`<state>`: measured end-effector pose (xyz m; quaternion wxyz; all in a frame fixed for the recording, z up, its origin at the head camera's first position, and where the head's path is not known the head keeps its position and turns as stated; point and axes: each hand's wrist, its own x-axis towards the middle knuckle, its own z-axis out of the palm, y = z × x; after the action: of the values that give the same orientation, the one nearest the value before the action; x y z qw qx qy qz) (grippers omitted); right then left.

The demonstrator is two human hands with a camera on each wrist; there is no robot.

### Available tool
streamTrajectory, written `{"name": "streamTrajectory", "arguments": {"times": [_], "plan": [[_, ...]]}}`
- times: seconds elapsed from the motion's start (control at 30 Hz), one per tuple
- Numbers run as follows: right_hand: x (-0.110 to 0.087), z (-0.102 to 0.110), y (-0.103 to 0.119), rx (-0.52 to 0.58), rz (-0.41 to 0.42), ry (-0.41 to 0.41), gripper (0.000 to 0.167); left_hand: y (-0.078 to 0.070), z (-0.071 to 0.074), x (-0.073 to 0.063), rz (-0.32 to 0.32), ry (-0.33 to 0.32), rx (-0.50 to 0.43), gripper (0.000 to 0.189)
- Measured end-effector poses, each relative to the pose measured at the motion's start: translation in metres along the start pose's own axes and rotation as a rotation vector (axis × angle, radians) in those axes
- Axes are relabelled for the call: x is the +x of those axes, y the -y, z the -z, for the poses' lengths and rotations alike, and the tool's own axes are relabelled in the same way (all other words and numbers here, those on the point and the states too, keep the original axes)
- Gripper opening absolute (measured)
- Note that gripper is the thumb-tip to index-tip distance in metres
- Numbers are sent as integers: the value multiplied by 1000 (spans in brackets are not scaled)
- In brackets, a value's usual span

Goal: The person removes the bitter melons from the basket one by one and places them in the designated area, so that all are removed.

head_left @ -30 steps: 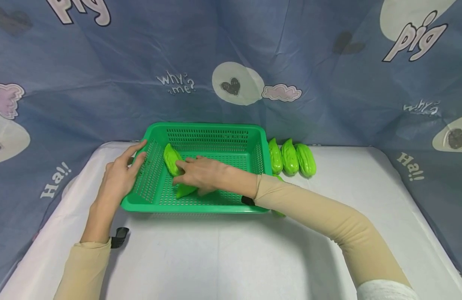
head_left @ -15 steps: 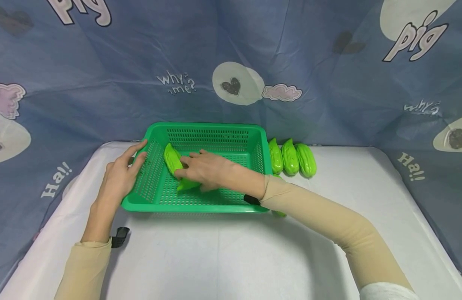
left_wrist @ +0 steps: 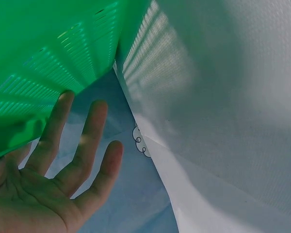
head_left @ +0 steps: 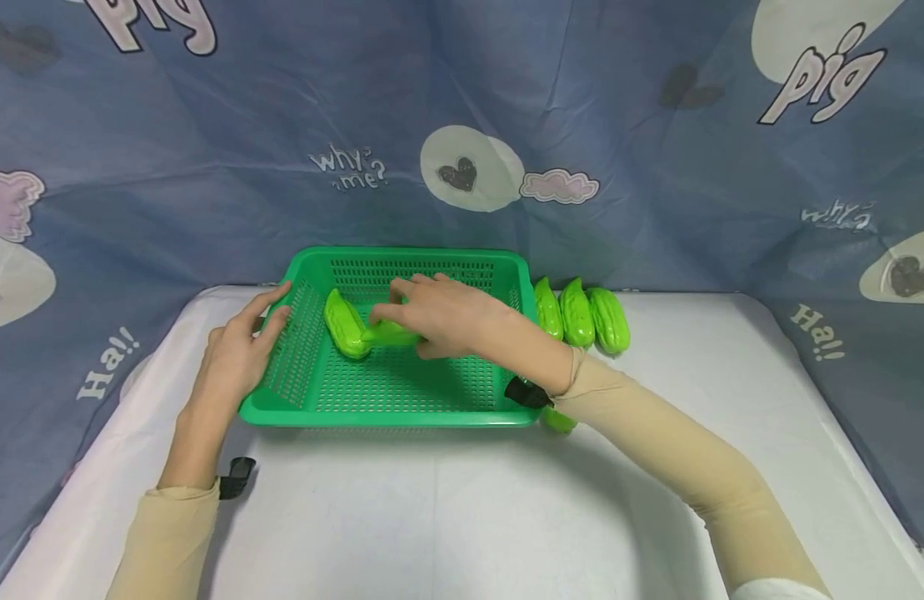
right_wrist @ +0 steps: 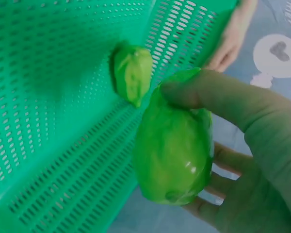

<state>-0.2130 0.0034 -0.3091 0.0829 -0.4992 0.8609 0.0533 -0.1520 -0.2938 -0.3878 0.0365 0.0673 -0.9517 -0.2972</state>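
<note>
A printed blue cloth (head_left: 282,108) hangs behind the white counter (head_left: 432,508), where a green basket (head_left: 394,417) sits. From here, the left hand (head_left: 237,354), fingers spread, rests against the basket's left end, probably steadying it. The right hand (head_left: 454,319) grips 1 gourd (right_wrist: 172,150) over the basket, thumb opposite fingers, presumably for a firm hold. It looks plump, glossy and lumpy, bright green; another gourd (head_left: 346,327) lies inside.
</note>
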Motion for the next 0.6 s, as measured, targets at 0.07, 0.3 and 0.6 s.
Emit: {"name": "streamTrajectory", "arguments": {"times": [0.07, 0.3, 0.6], "plan": [[-8, 2, -3, 1, -12, -34, 65, 0, 0, 0, 1, 3, -1, 61], [-38, 0, -13, 31, -48, -158, 63, 1, 1, 0, 1, 8, 0, 60], [-77, -10, -27, 18, -99, -321, 62, 1, 1, 1, 4, 20, 0, 61]]}}
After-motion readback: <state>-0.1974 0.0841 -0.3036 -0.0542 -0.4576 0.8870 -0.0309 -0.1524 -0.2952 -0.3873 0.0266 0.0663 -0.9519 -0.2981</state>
